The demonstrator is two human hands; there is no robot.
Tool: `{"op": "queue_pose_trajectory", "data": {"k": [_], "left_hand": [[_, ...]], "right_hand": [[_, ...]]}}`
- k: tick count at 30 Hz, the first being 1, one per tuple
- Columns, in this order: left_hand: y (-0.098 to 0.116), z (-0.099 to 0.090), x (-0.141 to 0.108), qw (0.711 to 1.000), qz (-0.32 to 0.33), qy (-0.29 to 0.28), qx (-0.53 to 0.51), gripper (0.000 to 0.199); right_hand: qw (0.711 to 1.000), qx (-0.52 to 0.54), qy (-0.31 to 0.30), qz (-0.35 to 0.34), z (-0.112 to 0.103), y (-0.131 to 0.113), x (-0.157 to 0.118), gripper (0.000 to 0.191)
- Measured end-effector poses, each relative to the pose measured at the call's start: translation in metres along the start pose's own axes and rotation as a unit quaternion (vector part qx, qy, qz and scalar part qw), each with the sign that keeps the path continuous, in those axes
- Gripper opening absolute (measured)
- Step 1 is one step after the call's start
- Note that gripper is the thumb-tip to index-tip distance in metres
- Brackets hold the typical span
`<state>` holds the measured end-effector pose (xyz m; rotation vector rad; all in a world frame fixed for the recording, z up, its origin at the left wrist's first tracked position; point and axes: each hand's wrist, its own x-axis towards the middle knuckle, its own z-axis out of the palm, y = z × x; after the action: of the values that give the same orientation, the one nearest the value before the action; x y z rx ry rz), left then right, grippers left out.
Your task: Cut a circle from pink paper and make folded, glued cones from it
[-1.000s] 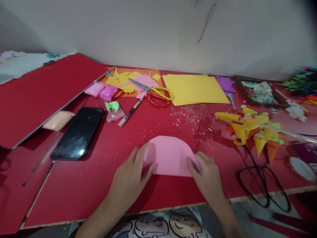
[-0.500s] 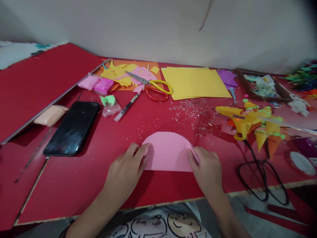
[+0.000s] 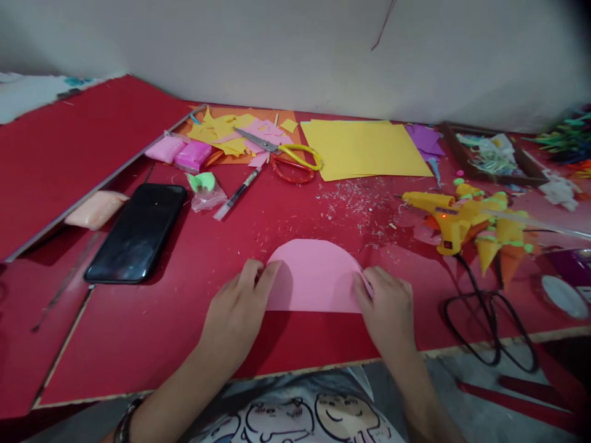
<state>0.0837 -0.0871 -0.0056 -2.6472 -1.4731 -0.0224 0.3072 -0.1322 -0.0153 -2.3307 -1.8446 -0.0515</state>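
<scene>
The left hand (image 3: 235, 307) and right hand (image 3: 390, 307) pinch the pink paper (image 3: 316, 277) at both ends; better to keep its near edge straight.

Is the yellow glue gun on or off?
It looks on: a small red light glows on the side of the glue gun. Whether its tip is hot, I cannot tell.

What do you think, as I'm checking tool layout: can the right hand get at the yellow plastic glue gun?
Probably yes: only red tabletop seems to lie between the right hand and the yellow glue gun, though that hand holds the half-round pink paper.
</scene>
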Motion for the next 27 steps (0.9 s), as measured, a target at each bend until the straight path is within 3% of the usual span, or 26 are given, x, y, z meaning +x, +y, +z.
{"op": "queue_pose_trajectory", "data": {"k": [3,5,7,9,15,25,27], "left_hand": [[-0.004,-0.004,0.006,0.997,0.052,0.055,0.012,0.05],[-0.003,-0.008,0.012,0.983,0.169,0.069,0.004,0.055],[0.001,-0.012,0.019,0.952,0.301,0.052,-0.006,0.056],[0.007,-0.015,0.024,0.934,0.358,0.006,-0.003,0.057],[0.004,-0.017,0.022,0.936,0.333,-0.087,-0.077,0.071],[-0.063,-0.012,-0.019,0.944,0.302,-0.123,-0.052,0.078],[-0.073,-0.012,-0.025,0.945,0.294,-0.137,-0.05,0.079]], "right_hand": [[1.0,-0.014,-0.002,0.004,0.0,-0.002,0.0,0.025],[1.0,-0.02,-0.002,0.001,0.0,-0.003,0.0,0.024],[1.0,-0.024,-0.001,-0.003,0.0,-0.003,0.0,0.024],[1.0,-0.027,0.0,-0.005,0.0,-0.003,0.0,0.024],[0.999,-0.035,0.013,-0.011,0.001,-0.002,-0.001,0.025],[0.999,-0.047,0.021,-0.017,0.0,-0.001,-0.002,0.025],[0.998,-0.047,0.048,-0.007,-0.001,-0.001,-0.003,0.02]]}}
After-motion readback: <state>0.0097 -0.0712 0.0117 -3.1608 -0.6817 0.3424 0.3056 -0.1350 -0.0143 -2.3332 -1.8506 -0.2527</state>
